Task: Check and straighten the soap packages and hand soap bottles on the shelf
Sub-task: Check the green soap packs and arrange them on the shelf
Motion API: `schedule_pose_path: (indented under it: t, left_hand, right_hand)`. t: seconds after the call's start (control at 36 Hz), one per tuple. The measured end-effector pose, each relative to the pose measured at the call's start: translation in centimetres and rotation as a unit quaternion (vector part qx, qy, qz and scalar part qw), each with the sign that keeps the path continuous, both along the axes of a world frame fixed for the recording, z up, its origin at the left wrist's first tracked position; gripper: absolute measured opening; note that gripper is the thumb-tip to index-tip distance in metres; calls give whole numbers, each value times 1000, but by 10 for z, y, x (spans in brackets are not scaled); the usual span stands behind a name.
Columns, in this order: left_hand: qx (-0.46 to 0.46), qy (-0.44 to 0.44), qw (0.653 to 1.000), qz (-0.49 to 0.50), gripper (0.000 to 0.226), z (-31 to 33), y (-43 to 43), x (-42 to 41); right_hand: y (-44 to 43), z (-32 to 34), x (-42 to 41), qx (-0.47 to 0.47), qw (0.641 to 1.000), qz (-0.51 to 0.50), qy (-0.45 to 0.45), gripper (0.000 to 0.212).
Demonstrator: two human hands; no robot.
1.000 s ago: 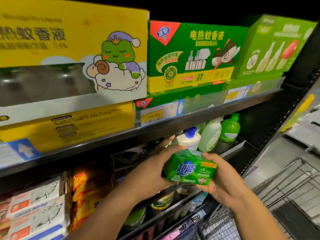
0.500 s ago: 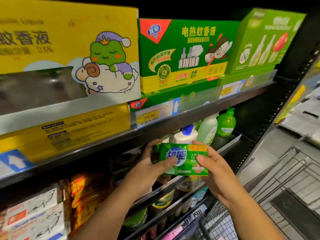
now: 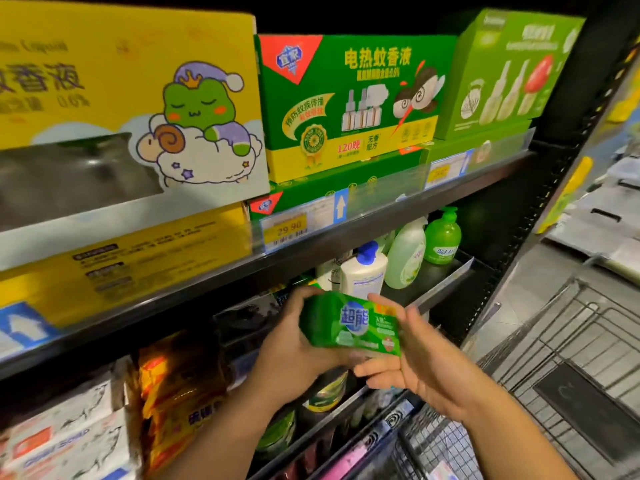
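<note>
Soap package (image 3: pixel 353 327), green wrapper with blue-and-white logo, held tilted in front of the middle shelf (image 3: pixel 445 284), just near of the hand soap bottles. Left hand (image 3: pixel 294 341) curled round its left end, gripping. Right hand (image 3: pixel 419 362) flat against its right end, fingers straight and slightly spread, thumb beneath. Behind, on that shelf: white bottle (image 3: pixel 363 275) with blue cap, pale green bottle (image 3: pixel 405 258) just right of it, green pump bottle (image 3: pixel 442 239) farthest right. Upper shelf: yellow box (image 3: pixel 104 98) left, green box (image 3: pixel 349 105) centre, price tag (image 3: pixel 285 230) below. Lower left: orange packets (image 3: pixel 173 382), white soap packs (image 3: pixel 62 438). Wire cart (image 3: pixel 561 341) near right.
</note>
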State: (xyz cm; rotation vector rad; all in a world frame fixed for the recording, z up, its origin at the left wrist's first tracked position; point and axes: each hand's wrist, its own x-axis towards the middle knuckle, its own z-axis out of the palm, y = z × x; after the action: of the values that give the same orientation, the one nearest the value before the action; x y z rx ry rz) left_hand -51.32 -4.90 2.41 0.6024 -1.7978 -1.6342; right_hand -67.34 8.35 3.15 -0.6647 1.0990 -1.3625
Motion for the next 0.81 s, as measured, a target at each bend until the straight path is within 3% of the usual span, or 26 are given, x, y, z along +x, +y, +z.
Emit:
schedule_pose_path:
  t: [0.06, 0.14, 0.22, 0.31, 0.36, 0.44, 0.56, 0.67, 0.75, 0.81]
  left_hand:
    - [34, 6, 999, 15, 86, 0, 0, -3]
    - [12, -24, 999, 29, 92, 4, 0, -6]
    - [-79, -84, 992, 40, 86, 14, 4, -7]
    - [-208, -134, 968, 31, 81, 32, 11, -5]
    - [-292, -170, 941, 15, 86, 40, 14, -6]
    - [-325, -210, 922, -18, 84, 44, 16, -9]
    - [-240, -188, 952, -2, 73, 33, 11, -6]
    - [-192, -193, 962, -7, 74, 13, 5, -4]
    - [-208, -197, 958, -32, 70, 5, 13, -10]
    - [-178, -149, 972, -28, 73, -1, 18, -14]
  right_hand:
    - [0, -6, 0, -7, 991, -12, 134, 85]
    - [-4, -15, 0, -55, 956, -81, 278, 76]
    - [-7, -20, -1, -72, 927, -129, 346, 78]
    - [-8, -24, -3, -76, 898, -115, 417, 76]
    - [-10, -32, -1, -68, 900, -100, 418, 74]
    - [-10, -44, 4, -63, 913, -100, 391, 70]
    - [5, -35, -15, -86, 909, -159, 376, 76]
    - [17, -4, -38, -178, 927, -197, 266, 100]
    - [20, 19, -36, -214, 919, -182, 277, 95]
    - [21, 28, -28, -204, 909, -171, 319, 89]
